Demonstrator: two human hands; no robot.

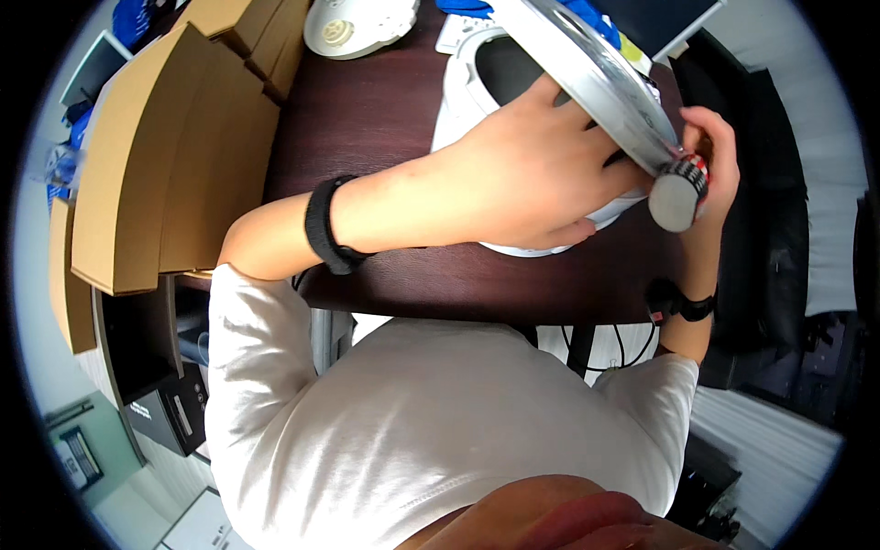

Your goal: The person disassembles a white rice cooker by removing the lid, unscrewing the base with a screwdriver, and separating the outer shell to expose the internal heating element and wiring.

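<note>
A large round disc [596, 78] with a pale, shiny rim stands tilted over a white rounded housing [463, 92] with a dark opening. My left hand [536, 170] reaches across from the left, its fingers a little apart and bearing on the disc. Their tips are hidden behind its rim. At the disc's lower right edge is a short cylinder [676, 202] with a grey flat end and a red-and-black patterned side. My right hand [717, 165] curls round behind this cylinder, with part of its fingers out of sight.
A dark reddish-brown table [367, 110] lies under the work. Brown cardboard boxes [174, 165] stand along the left. A white round part [357, 27] rests at the back, and blue material [467, 7] lies behind the housing. Black cables [619, 353] hang below the table's front edge.
</note>
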